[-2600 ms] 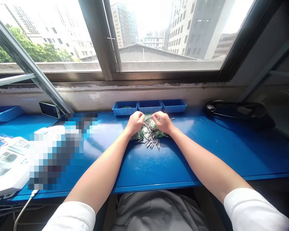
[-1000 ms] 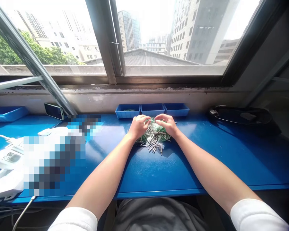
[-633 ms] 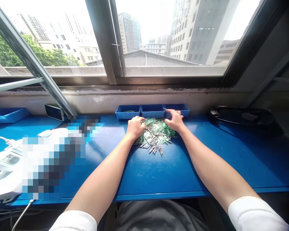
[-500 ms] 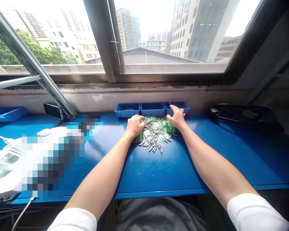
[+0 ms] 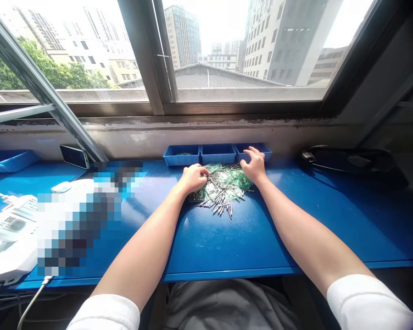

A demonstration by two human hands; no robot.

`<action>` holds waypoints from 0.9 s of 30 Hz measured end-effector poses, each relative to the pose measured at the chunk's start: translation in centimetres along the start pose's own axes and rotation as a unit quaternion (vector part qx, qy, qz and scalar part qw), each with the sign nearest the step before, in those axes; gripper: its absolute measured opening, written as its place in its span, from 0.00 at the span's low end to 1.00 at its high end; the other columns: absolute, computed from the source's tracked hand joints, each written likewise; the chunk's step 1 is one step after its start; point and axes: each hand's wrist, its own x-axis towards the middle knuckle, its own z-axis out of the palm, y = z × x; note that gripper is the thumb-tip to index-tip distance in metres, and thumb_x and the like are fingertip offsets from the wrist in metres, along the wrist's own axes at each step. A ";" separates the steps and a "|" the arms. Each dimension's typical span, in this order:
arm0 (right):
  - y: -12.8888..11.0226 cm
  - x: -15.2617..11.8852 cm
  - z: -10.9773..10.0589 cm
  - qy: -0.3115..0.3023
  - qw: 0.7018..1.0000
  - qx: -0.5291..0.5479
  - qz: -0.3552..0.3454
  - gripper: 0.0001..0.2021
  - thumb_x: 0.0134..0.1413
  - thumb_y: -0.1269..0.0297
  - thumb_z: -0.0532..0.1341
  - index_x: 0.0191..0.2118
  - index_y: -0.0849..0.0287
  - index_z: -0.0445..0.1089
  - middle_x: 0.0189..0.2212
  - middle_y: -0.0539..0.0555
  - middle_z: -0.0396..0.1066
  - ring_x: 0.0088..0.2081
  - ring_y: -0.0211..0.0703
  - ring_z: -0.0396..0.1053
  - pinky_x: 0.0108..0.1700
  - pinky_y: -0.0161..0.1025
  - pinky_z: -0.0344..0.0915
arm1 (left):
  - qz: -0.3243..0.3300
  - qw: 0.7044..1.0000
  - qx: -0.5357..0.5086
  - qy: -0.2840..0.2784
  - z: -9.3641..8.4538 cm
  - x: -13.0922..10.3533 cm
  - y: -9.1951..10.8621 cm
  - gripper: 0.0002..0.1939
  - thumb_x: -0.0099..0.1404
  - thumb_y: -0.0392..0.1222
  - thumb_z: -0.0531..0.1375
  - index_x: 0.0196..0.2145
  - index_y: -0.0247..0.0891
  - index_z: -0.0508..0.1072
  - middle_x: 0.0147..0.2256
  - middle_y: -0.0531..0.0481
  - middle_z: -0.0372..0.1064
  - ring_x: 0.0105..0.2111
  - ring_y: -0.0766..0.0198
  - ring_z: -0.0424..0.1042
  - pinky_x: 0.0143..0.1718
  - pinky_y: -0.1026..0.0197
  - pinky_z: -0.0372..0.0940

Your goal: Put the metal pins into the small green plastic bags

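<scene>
A pile of silvery metal pins (image 5: 223,190) mixed with green-tinted clear plastic packets (image 5: 242,178) lies on the blue table. At the pile's left edge is my left hand (image 5: 194,178), its fingers curled down on the pins; whatever is between its fingertips is too small to make out. My right hand (image 5: 253,166) is over the front of the right blue bin (image 5: 266,151), fingers apart, and nothing shows in it. Beside that bin stand a middle blue bin (image 5: 218,159) and a left blue bin (image 5: 181,159) with small greenish contents.
A phone (image 5: 75,156) leans near a metal strut at the back left, beside a blue tray (image 5: 10,166). White plugs and a power strip (image 5: 7,256) lie at left. A black bag-like object (image 5: 351,161) rests at the back right.
The thin pin at my right fingertips is no longer visible, and those fingers have spread over the right bin. My left hand has shifted slightly right, its fingers more curled on the pile.
</scene>
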 end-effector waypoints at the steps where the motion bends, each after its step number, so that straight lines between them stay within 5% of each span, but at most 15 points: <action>1: -0.3 -0.1 0.0 0.011 1.000 0.009 -0.018 0.19 0.45 0.69 0.56 0.45 0.63 0.72 0.53 0.62 0.65 0.53 0.55 0.57 0.56 0.52 0.56 | -0.003 1.000 0.005 -0.005 0.0 0.0 0.1 0.12 0.54 0.38 0.55 0.32 0.43 0.78 0.38 0.50 0.71 0.40 0.58 0.70 0.47 0.55 0.61; 7: -3.1 -1.6 0.4 0.007 0.993 0.034 -0.111 0.11 0.45 0.71 0.58 0.36 0.59 0.74 0.43 0.58 0.70 0.48 0.52 0.60 0.54 0.50 0.59 | -0.028 0.999 0.020 -0.033 -0.1 0.2 0.5 0.09 0.57 0.40 0.55 0.32 0.41 0.75 0.40 0.49 0.70 0.43 0.56 0.69 0.49 0.52 0.60; 18: -6.1 -4.0 0.8 -0.213 0.939 0.029 -0.267 0.06 0.55 0.65 0.60 0.35 0.55 0.75 0.38 0.55 0.73 0.44 0.49 0.60 0.50 0.48 0.60 | 0.003 0.998 0.026 -0.048 0.1 0.3 0.1 0.07 0.61 0.44 0.58 0.33 0.41 0.74 0.40 0.47 0.69 0.43 0.54 0.67 0.48 0.50 0.58; 27: -6.4 -3.7 0.7 -0.188 0.946 0.015 -0.262 0.09 0.58 0.66 0.56 0.33 0.58 0.75 0.33 0.55 0.74 0.38 0.46 0.63 0.47 0.45 0.61 | 0.096 0.995 0.011 0.025 0.6 -0.2 0.9 0.04 0.64 0.37 0.55 0.35 0.40 0.70 0.39 0.49 0.71 0.44 0.58 0.68 0.48 0.53 0.53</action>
